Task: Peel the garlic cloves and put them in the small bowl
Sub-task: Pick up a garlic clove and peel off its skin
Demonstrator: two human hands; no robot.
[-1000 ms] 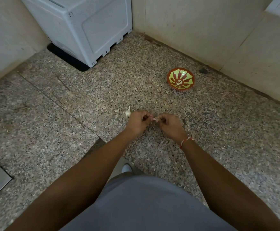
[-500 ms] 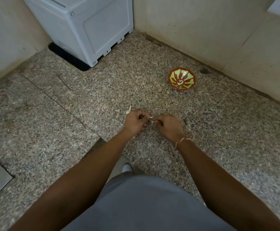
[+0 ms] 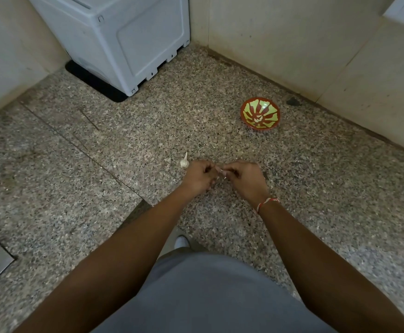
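Both hands – left hand (image 3: 199,175), right hand (image 3: 243,177) – still pinching garlic clove (image 3: 220,169); bowl (image 3: 260,115) unmoved.

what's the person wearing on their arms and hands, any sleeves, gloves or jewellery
Both forearms are bare, with no sleeves in view. The left hand and the right hand wear no gloves, and no rings can be made out. The only item is a thin red and white thread bracelet tied around the right wrist.
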